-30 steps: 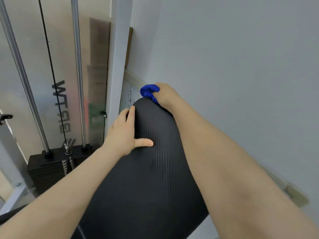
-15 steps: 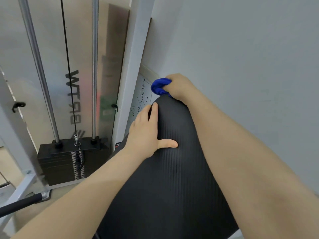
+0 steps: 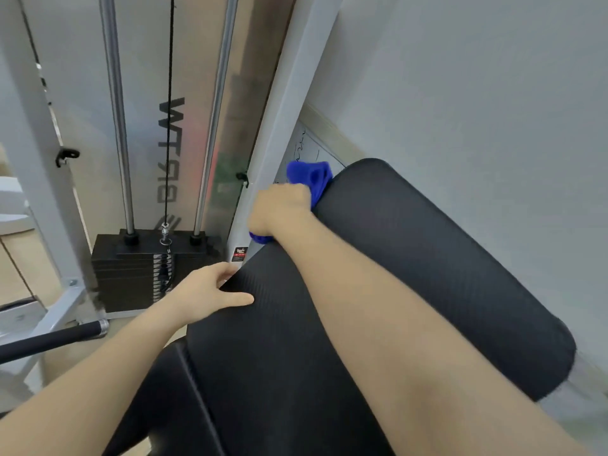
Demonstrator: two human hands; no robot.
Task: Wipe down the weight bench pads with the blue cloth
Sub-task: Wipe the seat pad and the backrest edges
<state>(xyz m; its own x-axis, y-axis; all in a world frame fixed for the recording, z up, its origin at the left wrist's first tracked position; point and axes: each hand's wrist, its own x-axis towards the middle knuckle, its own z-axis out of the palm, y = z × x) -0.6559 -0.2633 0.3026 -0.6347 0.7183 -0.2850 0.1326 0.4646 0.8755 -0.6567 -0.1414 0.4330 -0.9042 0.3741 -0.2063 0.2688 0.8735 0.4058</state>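
While the right hand (image 3: 279, 209) curls its fingers tightly round the bunched bright blue cloth (image 3: 309, 179) and presses it against the left edge of the black ribbed vinyl bench pad (image 3: 411, 245) near its rounded top end, the left hand (image 3: 207, 291) rests lower on that same edge, thumb laid flat on the pad's face and fingers loosely bent over the side. Just beside the pad stands a white steel upright (image 3: 279, 126), and beyond it a black weight stack (image 3: 131, 274) on two chrome guide rods (image 3: 115, 110).

Matt ribbed pad (image 3: 411, 258), soft cloth (image 3: 309, 177)
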